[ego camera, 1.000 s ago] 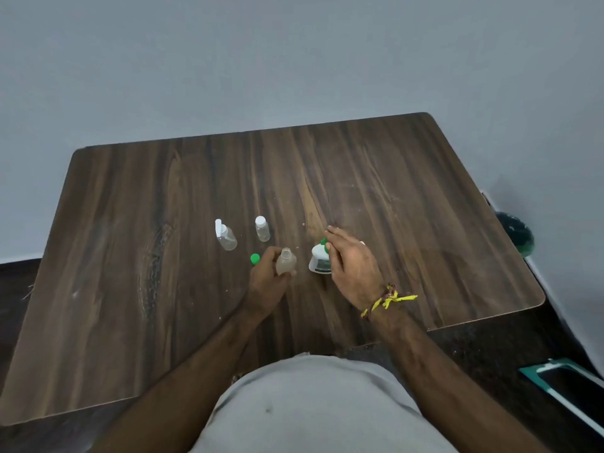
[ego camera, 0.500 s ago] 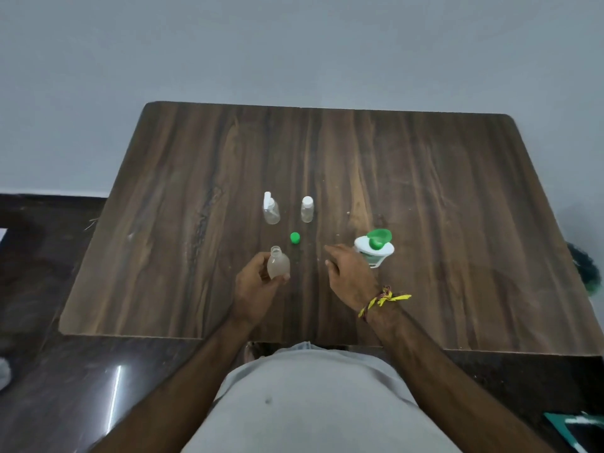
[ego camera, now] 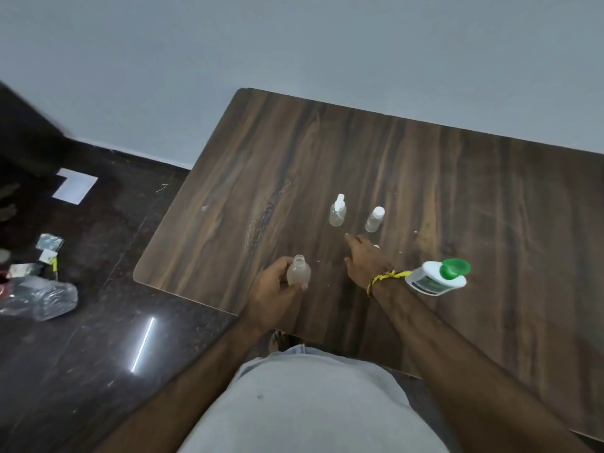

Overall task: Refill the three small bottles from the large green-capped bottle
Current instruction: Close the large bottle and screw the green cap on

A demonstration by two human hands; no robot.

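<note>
The right hand (ego camera: 366, 259) lies palm-down over the bench (ego camera: 490, 204), so whatever sits beneath it is hidden; its fingers (ego camera: 351, 238) reach forward toward the far bottles, fairly straight, and I cannot tell whether they pinch anything. The bench's right and near-right edges run out of view. A braided yellow thread (ego camera: 389, 276) circles that wrist.

The left hand (ego camera: 277, 289) is near the bench's front edge, fingers curled round an uncapped bottle (ego camera: 298, 271) held upright, thumb on its left side. The bottle is cloudy, translucent plastic, rounded at the shoulder with a short open neck.

The big bottle (ego camera: 436, 278) stands just right of the right wrist: white, squat, with a printed label too blurred to read and a green flip cap (ego camera: 454, 268) hinged open. Beyond the hands stand two clear small bottles, apart from each other: a spray bottle (ego camera: 337, 211) with a white nozzle and a capped bottle (ego camera: 375, 220) with a white screw top.

The bench is dark wood-grain laminate with rounded corners. On the glossy dark floor to the left lie a crumpled clear plastic bag (ego camera: 39, 297), a white paper (ego camera: 75, 186) and small packets hard to make out.
</note>
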